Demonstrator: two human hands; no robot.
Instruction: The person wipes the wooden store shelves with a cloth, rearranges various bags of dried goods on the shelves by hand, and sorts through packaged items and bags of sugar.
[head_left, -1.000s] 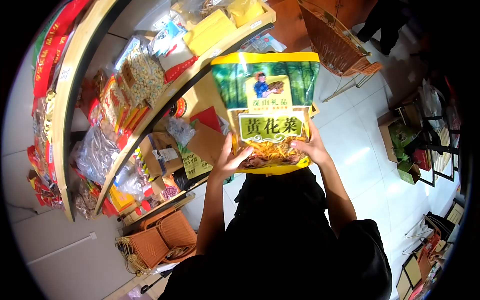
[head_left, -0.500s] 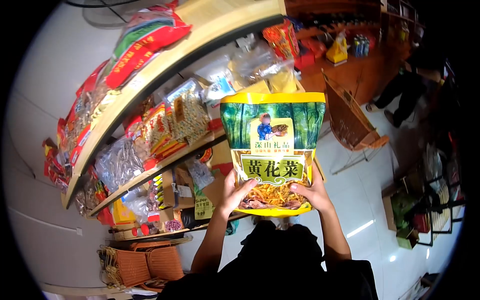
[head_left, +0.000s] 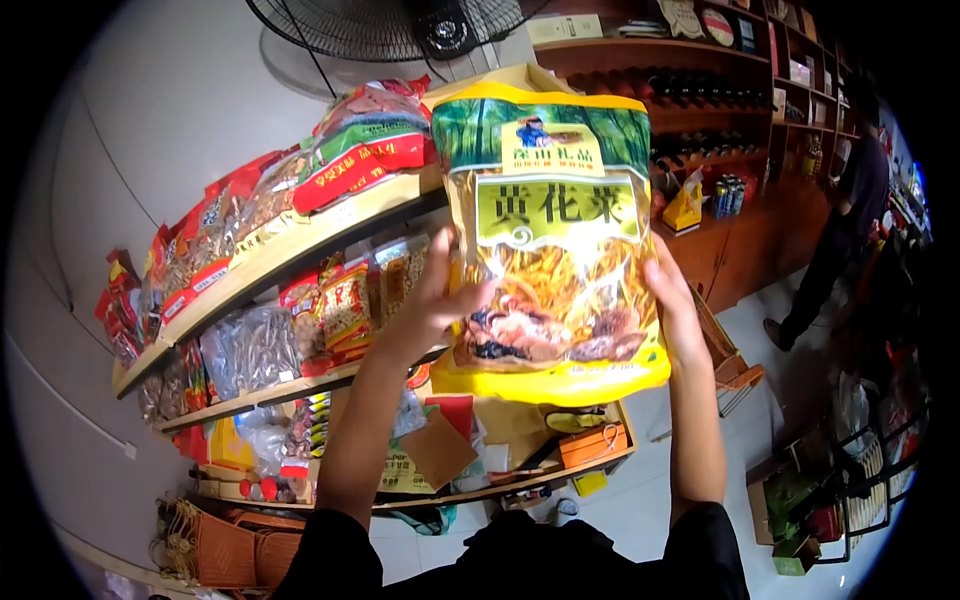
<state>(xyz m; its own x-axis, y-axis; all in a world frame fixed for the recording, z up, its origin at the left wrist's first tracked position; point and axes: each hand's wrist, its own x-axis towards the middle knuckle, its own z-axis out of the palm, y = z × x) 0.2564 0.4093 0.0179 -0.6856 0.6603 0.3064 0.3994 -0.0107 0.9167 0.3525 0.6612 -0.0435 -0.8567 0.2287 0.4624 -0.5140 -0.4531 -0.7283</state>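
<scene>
A large yellow-and-green bag of dried daylilies (head_left: 555, 270) is held up in front of me, its printed front facing me and its bottom edge tilted nearer. My left hand (head_left: 440, 295) grips its left edge, thumb across the front and fingers mostly behind. On the opposite edge, my right hand (head_left: 676, 300) holds the bag's side, its fingertips largely hidden behind the pack. Behind the bag, the top shelf (head_left: 245, 255) carries several red bags of dried goods (head_left: 365, 150); the bag covers the shelf's right end.
A lower shelf (head_left: 300, 385) holds more packs, including a clear bag (head_left: 250, 345). A fan (head_left: 400, 30) hangs above. Wooden cabinets (head_left: 750, 250) stand at the back right, with a person in dark clothes (head_left: 835, 240) nearby. A woven basket (head_left: 725, 350) and a black rack (head_left: 860, 450) are on the right.
Both hands have lifted the bag higher, and it looks larger and more tilted. My view has swung upward, bringing in the fan, back shelves and more of the other person.
</scene>
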